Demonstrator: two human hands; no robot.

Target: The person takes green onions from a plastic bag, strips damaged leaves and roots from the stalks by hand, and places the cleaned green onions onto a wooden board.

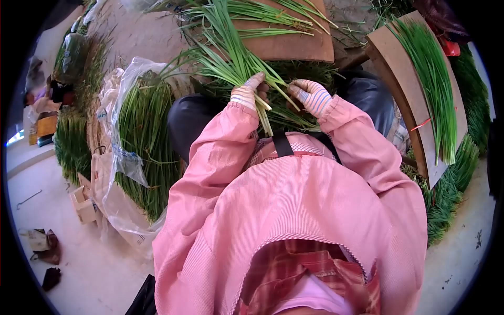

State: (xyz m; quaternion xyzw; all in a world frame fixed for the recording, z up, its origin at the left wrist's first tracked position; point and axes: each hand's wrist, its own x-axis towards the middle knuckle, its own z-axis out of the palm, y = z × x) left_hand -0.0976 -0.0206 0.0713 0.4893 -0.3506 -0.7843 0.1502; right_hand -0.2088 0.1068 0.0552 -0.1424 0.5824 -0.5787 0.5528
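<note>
My left hand (249,93), in a striped glove with bare fingertips, is closed around a bunch of garlic chives (223,60). Their green leaves fan out toward the upper left, and pale stem ends stick out below the hand. My right hand (311,96), gloved the same way, pinches the lower end of a stalk (278,84) that splays out to the right of the bunch. Beyond both hands, more loose chives (268,14) lie on a brown board (294,47). Leaf scraps (302,71) gather below its near edge, between my knees.
To the left, an opened clear plastic bag (131,173) surrounds a thick mass of chives (144,136). A tied bundle (430,84) with a red band rests on a slanted board (399,63) at the right. More greens (451,184) lie on the floor beyond it.
</note>
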